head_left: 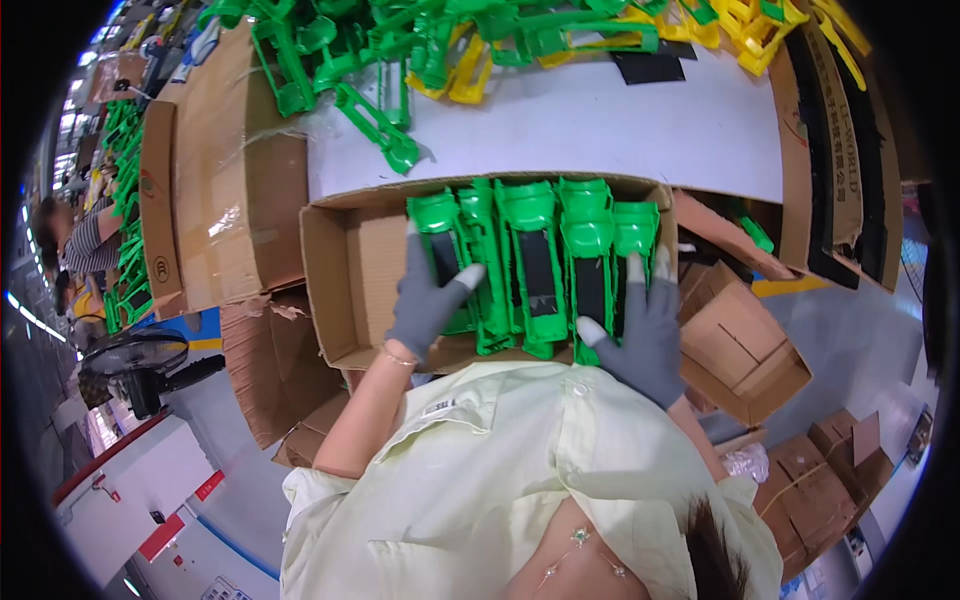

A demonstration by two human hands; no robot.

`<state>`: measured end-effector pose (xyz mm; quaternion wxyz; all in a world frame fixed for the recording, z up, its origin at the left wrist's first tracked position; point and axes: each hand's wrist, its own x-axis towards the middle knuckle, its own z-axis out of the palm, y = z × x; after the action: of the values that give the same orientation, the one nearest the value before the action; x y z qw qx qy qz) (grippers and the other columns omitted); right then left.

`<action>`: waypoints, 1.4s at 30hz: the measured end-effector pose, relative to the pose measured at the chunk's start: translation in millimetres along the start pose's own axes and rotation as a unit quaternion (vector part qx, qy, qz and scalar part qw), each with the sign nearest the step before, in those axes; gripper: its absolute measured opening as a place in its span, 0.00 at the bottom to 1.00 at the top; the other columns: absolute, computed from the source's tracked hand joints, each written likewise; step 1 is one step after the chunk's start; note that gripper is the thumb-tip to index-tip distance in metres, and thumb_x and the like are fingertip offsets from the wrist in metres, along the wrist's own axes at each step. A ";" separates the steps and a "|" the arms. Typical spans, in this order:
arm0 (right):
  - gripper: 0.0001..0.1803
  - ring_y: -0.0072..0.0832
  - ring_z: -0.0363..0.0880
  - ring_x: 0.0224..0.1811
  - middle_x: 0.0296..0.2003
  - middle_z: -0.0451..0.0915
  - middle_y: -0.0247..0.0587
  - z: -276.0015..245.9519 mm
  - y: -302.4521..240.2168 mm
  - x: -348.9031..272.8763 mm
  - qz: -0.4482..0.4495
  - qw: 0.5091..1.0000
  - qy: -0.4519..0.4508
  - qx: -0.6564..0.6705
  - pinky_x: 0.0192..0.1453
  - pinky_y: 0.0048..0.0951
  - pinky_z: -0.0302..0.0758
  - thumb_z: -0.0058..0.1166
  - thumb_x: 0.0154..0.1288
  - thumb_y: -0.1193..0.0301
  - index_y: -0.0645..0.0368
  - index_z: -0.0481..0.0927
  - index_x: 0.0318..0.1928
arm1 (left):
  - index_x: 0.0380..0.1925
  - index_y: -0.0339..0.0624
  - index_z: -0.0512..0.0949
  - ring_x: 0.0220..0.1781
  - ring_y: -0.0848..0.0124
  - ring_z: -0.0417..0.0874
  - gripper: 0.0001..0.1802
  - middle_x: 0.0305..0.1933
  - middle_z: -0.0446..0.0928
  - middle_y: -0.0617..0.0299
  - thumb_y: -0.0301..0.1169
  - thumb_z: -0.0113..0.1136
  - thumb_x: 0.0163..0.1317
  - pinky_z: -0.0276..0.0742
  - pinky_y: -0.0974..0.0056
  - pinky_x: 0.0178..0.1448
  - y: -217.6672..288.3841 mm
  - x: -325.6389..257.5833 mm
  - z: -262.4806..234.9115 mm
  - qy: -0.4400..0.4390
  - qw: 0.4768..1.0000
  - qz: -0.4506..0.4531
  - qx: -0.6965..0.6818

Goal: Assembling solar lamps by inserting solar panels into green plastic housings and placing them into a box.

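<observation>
An open cardboard box [345, 270] lies in front of my body, with long green plastic parts [527, 225] side by side across its middle and right. Several carry a black strip along their length. My left hand [428, 305], in a grey glove with pale fingertips, holds the leftmost part [433, 215], thumb over its right side and fingers down its left. Gloved the same way, my right hand [645, 340] grips the rightmost part [634, 220] with thumb to the left and fingers over its top and right side. Some fingers are hidden by the parts.
Beyond the box, a white tabletop [560, 130] bears a heap of green parts [390, 60] and yellow parts [745, 30]. Large cartons [230, 180] stand at left, and an opened carton [745, 340] at right. A black fan [145, 380] and another person [90, 235] are farther left.
</observation>
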<state>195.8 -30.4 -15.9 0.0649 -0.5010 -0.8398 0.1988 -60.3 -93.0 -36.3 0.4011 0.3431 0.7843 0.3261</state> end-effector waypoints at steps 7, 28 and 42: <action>0.32 0.49 0.62 0.63 0.60 0.63 0.57 -42.1 18.0 18.0 -0.016 0.995 0.059 0.076 0.64 0.41 0.61 0.61 0.53 0.66 0.63 0.67 0.58 | 0.57 0.40 0.67 0.53 0.57 0.76 0.35 0.54 0.73 0.49 0.44 0.66 0.52 0.70 0.58 0.56 7.2 20.9 -36.6 -0.004 0.987 0.024 0.156; 0.40 0.41 0.60 0.66 0.61 0.65 0.44 -36.2 139.1 261.4 -0.104 0.988 0.099 -0.061 0.66 0.37 0.60 0.60 0.50 0.48 0.53 0.68 0.60 | 0.33 0.47 0.74 0.41 0.61 0.75 0.10 0.34 0.75 0.61 0.24 0.54 0.48 0.74 0.60 0.38 93.9 123.8 -90.6 0.035 0.667 0.463 0.583; 0.31 0.42 0.68 0.57 0.54 0.70 0.43 -27.8 118.4 171.4 -0.131 0.980 0.146 -0.012 0.59 0.38 0.67 0.61 0.51 0.56 0.51 0.72 0.56 | 0.50 0.33 0.71 0.32 0.71 0.78 0.18 0.43 0.75 0.55 0.24 0.52 0.59 0.73 0.75 0.30 87.3 54.9 -78.6 0.033 0.938 0.104 -0.329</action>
<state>217.1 175.3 -53.2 0.2064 -0.4114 -0.8818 0.1027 -127.5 -19.5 46.7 0.4296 0.2609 0.6060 0.6165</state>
